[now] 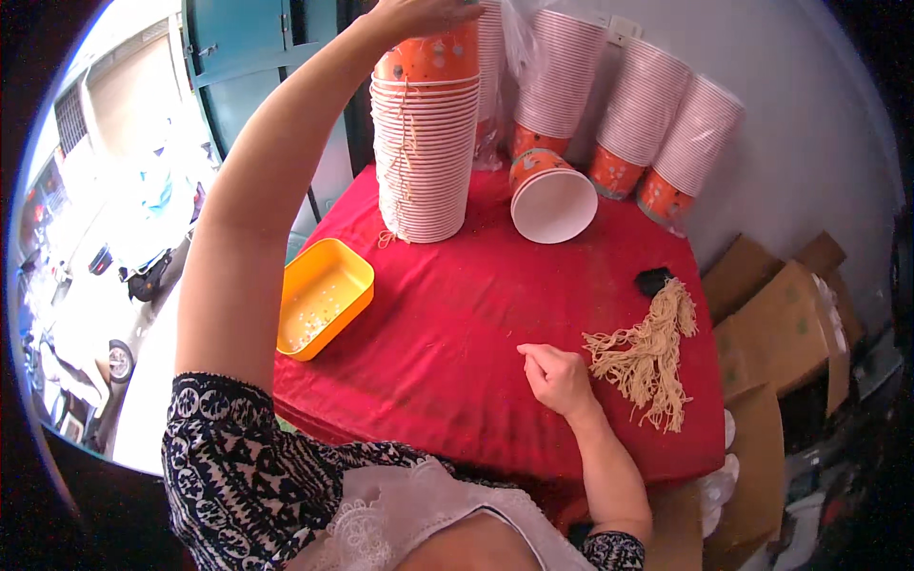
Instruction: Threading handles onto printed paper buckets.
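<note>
A tall stack of upside-down orange paper cups (426, 157) with white rims stands at the back of the table. My left hand (424, 14) is raised over its top, fingers bent onto the base of the uppermost cup; the frame's upper edge cuts off part of it. Thin beige strings (407, 133) dangle down the stack's side. Low over the red cloth, my right hand (555, 378) is closed with its fingers curled in; anything inside is hidden. Right of it lies a bundle of beige strings (652, 347) with a black piece at its far end.
A yellow plastic tray (360, 271) with small bits in it sits at the table's left. A few nested cups (555, 205) lie on their side. Several bagged cup stacks (643, 105) lean by the wall. Cardboard boxes (785, 324) are at the right; the red tablecloth (447, 333) covers the table.
</note>
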Tool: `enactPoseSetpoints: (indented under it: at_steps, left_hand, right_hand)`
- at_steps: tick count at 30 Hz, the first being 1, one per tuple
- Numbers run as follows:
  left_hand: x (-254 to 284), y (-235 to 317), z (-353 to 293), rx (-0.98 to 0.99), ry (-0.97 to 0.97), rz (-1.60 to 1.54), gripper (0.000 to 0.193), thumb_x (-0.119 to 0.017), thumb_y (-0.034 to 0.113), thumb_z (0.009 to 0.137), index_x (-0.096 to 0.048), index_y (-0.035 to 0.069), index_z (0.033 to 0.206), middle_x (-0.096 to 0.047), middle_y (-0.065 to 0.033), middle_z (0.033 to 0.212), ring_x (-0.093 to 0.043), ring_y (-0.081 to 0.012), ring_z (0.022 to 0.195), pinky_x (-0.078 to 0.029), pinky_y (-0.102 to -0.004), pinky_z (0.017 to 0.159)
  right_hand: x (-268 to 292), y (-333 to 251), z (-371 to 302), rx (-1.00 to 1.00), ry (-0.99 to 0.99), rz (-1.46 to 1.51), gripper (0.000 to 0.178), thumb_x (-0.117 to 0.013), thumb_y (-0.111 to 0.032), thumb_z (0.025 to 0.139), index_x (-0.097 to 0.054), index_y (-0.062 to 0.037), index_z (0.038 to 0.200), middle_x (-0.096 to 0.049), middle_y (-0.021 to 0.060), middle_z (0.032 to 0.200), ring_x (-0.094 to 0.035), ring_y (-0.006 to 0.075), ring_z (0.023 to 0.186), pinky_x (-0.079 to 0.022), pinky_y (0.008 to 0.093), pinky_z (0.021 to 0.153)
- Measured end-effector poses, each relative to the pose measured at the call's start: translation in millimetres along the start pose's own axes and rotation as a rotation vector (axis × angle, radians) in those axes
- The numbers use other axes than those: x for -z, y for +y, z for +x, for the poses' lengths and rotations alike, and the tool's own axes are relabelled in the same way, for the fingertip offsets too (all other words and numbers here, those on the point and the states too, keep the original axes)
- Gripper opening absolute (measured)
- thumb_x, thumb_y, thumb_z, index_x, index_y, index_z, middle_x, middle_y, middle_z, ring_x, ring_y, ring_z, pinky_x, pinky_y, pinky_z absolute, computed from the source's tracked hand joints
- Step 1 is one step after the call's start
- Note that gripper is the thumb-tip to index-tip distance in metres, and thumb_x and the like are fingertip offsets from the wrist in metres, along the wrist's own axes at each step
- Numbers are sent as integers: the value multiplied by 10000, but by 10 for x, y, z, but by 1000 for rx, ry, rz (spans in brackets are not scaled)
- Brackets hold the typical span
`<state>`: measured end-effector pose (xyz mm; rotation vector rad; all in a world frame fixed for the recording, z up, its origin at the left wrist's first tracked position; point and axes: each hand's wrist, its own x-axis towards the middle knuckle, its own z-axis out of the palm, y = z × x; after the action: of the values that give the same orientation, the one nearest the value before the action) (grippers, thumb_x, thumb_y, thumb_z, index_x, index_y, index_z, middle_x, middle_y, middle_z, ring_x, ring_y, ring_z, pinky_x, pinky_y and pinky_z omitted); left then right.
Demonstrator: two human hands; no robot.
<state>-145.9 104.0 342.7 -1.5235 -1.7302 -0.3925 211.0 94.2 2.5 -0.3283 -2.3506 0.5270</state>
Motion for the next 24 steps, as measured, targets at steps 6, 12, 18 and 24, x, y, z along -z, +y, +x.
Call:
enactPoseSetpoints:
  at_steps: [6,12,18,24]
  left_hand:
    - [-62,86,-83,33,96,-45,400,-527,420,869,-610,37,947,-659,-209,946,-634,-398,876,-507,-495,744]
    - [-44,214,-129,79,139,-59,358,-616,387,823,-616,59,968,-664,-184,952,-639,-371,882,-496,-495,777]
    - [-581,97,-352,-150,616,346,602,-695,389,788,-496,81,1265,-436,-216,1287,-442,-415,1150,-418,-496,949]
    - [-1397,1353,-1109,-62,-109,-242,362,-608,401,864,-534,52,926,-649,-155,761,-652,-373,684,-524,-473,596]
  right_hand:
    - [-56,12,-31,28,-25,26,144,-595,-33,822,-659,-11,949,-684,160,839,-678,295,712,-550,369,596]
    - [-45,11,-38,35,-44,14,159,-591,-61,830,-652,-34,974,-686,148,847,-675,302,706,-555,389,593]
    - [-80,-25,-40,69,-28,28,150,-597,-59,821,-655,-34,957,-687,144,841,-674,301,699,-557,391,590]
    - [-45,24,-43,62,10,22,136,-603,-45,815,-662,-30,936,-689,147,849,-678,296,706,-559,378,594]
